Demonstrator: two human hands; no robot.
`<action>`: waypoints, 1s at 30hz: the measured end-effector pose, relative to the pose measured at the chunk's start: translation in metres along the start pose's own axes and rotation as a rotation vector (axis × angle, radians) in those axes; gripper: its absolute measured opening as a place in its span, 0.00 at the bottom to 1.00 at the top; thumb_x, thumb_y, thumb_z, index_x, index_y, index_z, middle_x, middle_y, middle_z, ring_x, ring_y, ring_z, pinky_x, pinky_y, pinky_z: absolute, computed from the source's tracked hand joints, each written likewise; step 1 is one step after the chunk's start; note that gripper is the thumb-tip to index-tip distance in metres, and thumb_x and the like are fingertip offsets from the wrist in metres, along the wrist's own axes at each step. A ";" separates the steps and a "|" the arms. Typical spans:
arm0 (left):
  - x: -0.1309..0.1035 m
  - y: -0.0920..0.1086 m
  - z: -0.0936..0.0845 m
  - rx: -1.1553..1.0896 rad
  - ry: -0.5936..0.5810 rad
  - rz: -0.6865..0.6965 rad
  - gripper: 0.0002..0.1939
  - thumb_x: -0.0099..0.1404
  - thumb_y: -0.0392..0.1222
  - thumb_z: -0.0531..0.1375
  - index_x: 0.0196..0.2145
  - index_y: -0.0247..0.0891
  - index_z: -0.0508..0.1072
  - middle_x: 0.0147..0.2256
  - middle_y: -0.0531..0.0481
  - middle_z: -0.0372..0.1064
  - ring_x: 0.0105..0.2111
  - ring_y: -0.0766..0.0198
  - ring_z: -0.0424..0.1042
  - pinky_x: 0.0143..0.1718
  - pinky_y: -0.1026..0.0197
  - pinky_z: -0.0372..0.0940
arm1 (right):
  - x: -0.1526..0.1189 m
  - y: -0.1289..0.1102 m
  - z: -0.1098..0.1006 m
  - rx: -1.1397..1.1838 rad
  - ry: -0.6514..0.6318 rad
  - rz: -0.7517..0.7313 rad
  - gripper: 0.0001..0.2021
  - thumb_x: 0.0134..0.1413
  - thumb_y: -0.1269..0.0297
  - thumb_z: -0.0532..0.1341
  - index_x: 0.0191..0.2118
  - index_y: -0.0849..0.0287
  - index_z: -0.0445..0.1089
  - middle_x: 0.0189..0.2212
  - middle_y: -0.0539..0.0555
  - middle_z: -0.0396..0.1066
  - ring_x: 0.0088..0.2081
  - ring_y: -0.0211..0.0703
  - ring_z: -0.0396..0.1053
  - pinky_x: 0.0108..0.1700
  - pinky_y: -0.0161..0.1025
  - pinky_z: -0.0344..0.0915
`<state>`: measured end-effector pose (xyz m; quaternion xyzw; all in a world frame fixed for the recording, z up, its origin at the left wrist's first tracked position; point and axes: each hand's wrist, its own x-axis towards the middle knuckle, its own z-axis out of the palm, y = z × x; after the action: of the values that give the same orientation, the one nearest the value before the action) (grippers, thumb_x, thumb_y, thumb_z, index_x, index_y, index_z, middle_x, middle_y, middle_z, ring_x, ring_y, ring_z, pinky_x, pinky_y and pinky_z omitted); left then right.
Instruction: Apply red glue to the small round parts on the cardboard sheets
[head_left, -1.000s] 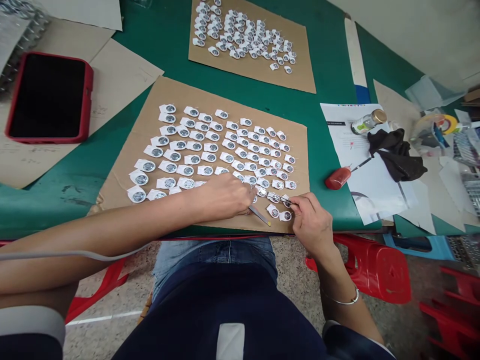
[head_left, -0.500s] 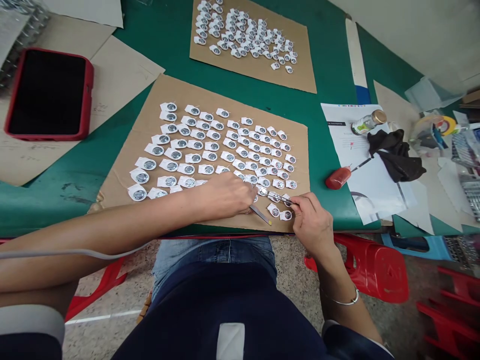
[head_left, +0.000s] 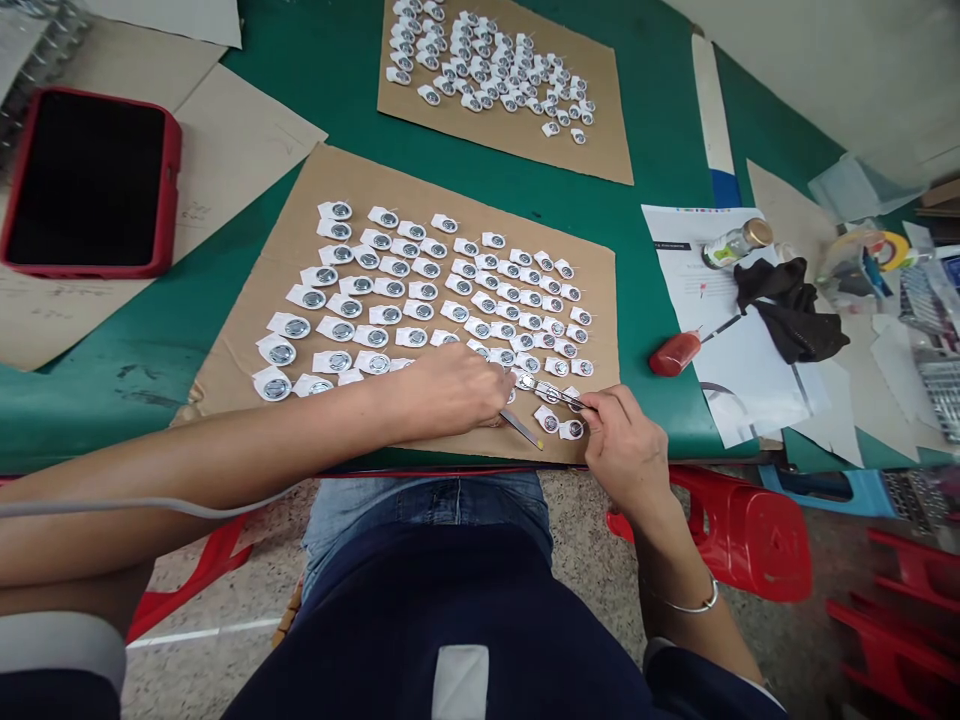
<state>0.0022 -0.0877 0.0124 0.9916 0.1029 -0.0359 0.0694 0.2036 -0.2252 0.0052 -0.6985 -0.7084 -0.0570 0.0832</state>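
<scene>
My left hand point(head_left: 461, 388) is closed, knuckles up, over the lower middle of the near cardboard sheet point(head_left: 420, 445). A flat metal strip-like tool point(head_left: 521, 430) with a yellowish spot at its end sticks out from under its fingers; the rest is hidden. My right hand point(head_left: 626, 445) pinches metal tweezers point(head_left: 559, 394), which point left. Their tips are at a small round silver part on a white tab point(head_left: 525, 380), beside my left fingertips. Rows of similar silver parts on white tabs point(head_left: 386, 315) cover the sheet, two point(head_left: 559, 424) lying just below the tweezers.
Another cardboard sheet point(head_left: 607, 160) with similar parts lies farther back on the green table point(head_left: 337, 70). A red-cased phone point(head_left: 90, 185) is at left. On the right are a red-handled tool point(head_left: 675, 355), printed paper point(head_left: 675, 235), a small jar point(head_left: 739, 243) and dark cloth point(head_left: 799, 315).
The view has shifted very slightly. Both hands and their tools stay in almost the same place, with the tweezer tips still at the same silver part.
</scene>
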 end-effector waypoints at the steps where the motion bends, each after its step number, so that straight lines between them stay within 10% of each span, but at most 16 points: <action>1: 0.000 0.000 0.001 0.000 0.000 0.000 0.15 0.66 0.33 0.47 0.46 0.30 0.68 0.29 0.46 0.71 0.26 0.61 0.70 0.20 0.59 0.47 | 0.000 0.000 0.000 -0.007 0.000 0.001 0.08 0.58 0.71 0.51 0.38 0.62 0.66 0.34 0.55 0.68 0.30 0.38 0.65 0.28 0.35 0.59; 30: 0.009 0.003 -0.007 0.044 0.046 0.016 0.17 0.66 0.48 0.52 0.48 0.36 0.69 0.27 0.47 0.70 0.21 0.63 0.67 0.20 0.59 0.41 | 0.010 -0.001 -0.011 -0.126 -0.177 0.006 0.10 0.58 0.71 0.50 0.39 0.59 0.67 0.35 0.52 0.67 0.27 0.37 0.63 0.26 0.36 0.55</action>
<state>0.0115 -0.0874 0.0191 0.9943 0.0957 -0.0149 0.0453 0.2025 -0.2180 0.0180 -0.7067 -0.7060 -0.0394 -0.0238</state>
